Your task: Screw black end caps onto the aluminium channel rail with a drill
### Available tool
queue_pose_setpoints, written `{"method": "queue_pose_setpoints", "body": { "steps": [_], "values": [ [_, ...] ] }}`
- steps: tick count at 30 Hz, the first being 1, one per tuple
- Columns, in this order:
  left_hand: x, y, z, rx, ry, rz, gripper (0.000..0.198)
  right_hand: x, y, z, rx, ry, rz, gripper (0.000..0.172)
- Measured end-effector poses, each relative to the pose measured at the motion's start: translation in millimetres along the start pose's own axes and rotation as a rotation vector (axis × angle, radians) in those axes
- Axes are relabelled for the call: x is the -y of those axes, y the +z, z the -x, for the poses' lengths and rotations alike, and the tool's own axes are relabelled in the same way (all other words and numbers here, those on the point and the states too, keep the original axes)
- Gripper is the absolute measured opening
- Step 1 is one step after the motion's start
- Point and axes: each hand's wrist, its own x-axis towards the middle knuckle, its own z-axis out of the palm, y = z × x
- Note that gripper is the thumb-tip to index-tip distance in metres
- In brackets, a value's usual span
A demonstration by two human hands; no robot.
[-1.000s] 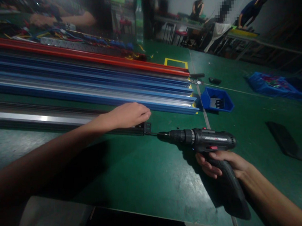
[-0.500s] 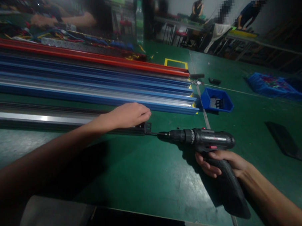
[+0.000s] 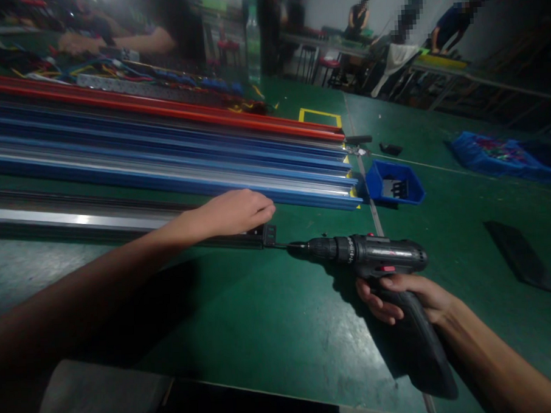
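My right hand (image 3: 409, 295) is wrapped around the handle of a black cordless drill (image 3: 387, 253) with small red switches. The drill lies level and points left. Its thin bit meets a small black end piece (image 3: 270, 235) at the right end of a long black metal profile (image 3: 75, 220) with a shiny silver strip. Over that same end rests my left hand (image 3: 241, 209), closed on the profile, its fingertips hidden behind the hand.
Blue profiles (image 3: 186, 155) and a red profile (image 3: 161, 105) lie behind. At right are a blue bin (image 3: 395, 183) with black parts, a flat black piece (image 3: 519, 253) and blue trays (image 3: 492, 154). A co-worker's arm (image 3: 135, 43) is across the table near wires; other people stand farther back.
Both hands, the drill and the black profile hold the same position. The view has shifted very slightly.
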Motion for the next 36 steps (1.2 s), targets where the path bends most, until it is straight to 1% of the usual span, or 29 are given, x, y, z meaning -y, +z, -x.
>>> {"method": "queue_pose_setpoints", "body": {
  "steps": [11, 18, 29, 36],
  "values": [
    [0, -0.1, -1, 0.015, -0.010, 0.005, 0.042, -3, -6, -1, 0.026, 0.009, -0.033, 0.036],
    [-1, -0.6, 0, 0.013, -0.019, 0.007, 0.042, -1, -1, -2, 0.039, -0.003, -0.033, 0.032],
    [0, 0.2, 0, 0.001, -0.002, 0.005, 0.043, -8, -13, -5, 0.134, -0.029, -0.074, 0.033],
    [-1, -0.4, 0, 0.018, -0.020, 0.014, 0.043, -6, -10, -3, 0.097, -0.030, -0.042, 0.034]
  ]
}}
